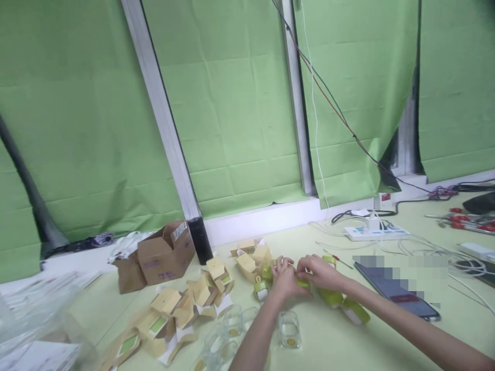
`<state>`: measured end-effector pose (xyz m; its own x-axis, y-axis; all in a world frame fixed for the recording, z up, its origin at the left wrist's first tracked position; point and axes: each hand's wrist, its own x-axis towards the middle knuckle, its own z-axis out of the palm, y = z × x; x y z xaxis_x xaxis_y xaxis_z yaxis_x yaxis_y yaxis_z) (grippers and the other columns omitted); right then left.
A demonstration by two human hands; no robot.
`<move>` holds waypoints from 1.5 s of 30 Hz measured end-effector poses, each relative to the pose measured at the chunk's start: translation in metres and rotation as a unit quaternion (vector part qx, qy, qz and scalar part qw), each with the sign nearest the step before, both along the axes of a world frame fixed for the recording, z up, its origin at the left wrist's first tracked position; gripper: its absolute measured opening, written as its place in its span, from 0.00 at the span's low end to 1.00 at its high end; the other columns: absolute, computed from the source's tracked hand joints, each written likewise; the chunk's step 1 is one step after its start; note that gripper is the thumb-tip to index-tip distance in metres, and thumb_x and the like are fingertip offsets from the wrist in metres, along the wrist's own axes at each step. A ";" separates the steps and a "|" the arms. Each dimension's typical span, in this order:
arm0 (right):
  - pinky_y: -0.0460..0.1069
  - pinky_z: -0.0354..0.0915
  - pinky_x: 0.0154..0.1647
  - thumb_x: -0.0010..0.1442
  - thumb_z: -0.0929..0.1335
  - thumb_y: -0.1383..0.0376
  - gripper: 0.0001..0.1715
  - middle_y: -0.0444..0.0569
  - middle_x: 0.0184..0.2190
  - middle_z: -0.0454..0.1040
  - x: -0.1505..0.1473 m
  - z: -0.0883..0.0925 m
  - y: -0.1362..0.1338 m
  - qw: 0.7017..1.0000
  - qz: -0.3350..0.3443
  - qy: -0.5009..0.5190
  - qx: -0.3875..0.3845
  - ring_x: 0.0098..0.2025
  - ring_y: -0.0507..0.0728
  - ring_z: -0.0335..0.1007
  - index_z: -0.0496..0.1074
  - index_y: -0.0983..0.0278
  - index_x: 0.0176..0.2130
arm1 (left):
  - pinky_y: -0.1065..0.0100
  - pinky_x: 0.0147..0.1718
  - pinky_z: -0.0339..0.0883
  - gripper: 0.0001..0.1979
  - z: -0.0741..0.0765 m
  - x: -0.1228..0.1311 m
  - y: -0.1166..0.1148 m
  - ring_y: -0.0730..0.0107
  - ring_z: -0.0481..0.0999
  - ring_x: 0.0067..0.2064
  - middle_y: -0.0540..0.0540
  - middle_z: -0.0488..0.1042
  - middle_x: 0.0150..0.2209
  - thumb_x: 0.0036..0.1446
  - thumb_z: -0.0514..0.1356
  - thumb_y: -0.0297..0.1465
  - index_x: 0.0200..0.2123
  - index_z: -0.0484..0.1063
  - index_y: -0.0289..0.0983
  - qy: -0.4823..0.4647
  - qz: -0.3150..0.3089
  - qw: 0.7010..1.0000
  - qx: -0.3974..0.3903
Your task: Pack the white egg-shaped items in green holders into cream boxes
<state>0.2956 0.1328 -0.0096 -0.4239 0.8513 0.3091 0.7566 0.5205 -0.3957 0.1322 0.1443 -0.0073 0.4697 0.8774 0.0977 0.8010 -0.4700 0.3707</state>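
My left hand (284, 278) and my right hand (315, 270) are close together over the table, with fingers curled around a small lime-green piece (302, 283). Most of that piece is hidden, so its exact kind cannot be told. Just left of my left hand stands a small green-and-white case with a loop on top (261, 289). Under my right forearm lie more lime-green pieces, among them a green-and-white one (355, 310). A clear plastic cup-like container (290, 330) sits in front of my hands, and several similar clear containers (232, 322) are clustered to the left of my left forearm.
Opened tan cardboard packages (166, 300) spread across the left side, before a brown box (166, 255) and a black cylinder (200, 241). At right lie a phone (398, 291), a white power strip (375, 233), cables and red-handled tools (464, 221). Plastic bags (34, 319) fill the lower left.
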 end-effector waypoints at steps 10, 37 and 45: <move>0.55 0.69 0.42 0.63 0.65 0.62 0.15 0.50 0.47 0.70 0.035 0.010 0.024 0.994 -0.097 0.050 -0.016 0.42 0.56 0.71 0.67 0.64 0.49 | 0.43 0.59 0.25 0.39 -0.002 0.001 -0.006 0.43 0.41 0.64 0.36 0.56 0.60 0.36 0.60 0.54 0.48 0.67 0.35 0.010 0.040 0.999 0.011; 0.52 0.64 0.30 0.61 0.60 0.61 0.14 0.52 0.30 0.75 0.059 0.015 -0.021 0.990 -0.138 -0.006 -0.006 0.30 0.59 0.72 0.71 0.65 0.40 | 0.68 0.45 0.65 0.27 0.088 -0.048 -0.036 0.65 0.71 0.45 0.46 0.73 0.45 0.44 0.60 0.37 0.50 0.66 0.36 -0.149 -0.030 0.988 -0.031; 0.59 0.61 0.46 0.51 0.68 0.64 0.04 0.52 0.48 0.71 -0.010 0.003 -0.022 0.998 0.030 -0.060 -0.004 0.48 0.66 0.66 0.73 0.60 0.26 | 0.65 0.43 0.66 0.25 0.088 -0.179 -0.162 0.65 0.72 0.39 0.50 0.73 0.40 0.42 0.58 0.31 0.48 0.69 0.47 -0.134 0.109 0.983 -0.053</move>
<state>0.2859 0.1110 -0.0067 -0.5075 0.8254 0.2473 0.7662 0.5636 -0.3087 -0.0467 -0.0179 0.0809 0.2382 0.9666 0.0947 0.7456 -0.2445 0.6199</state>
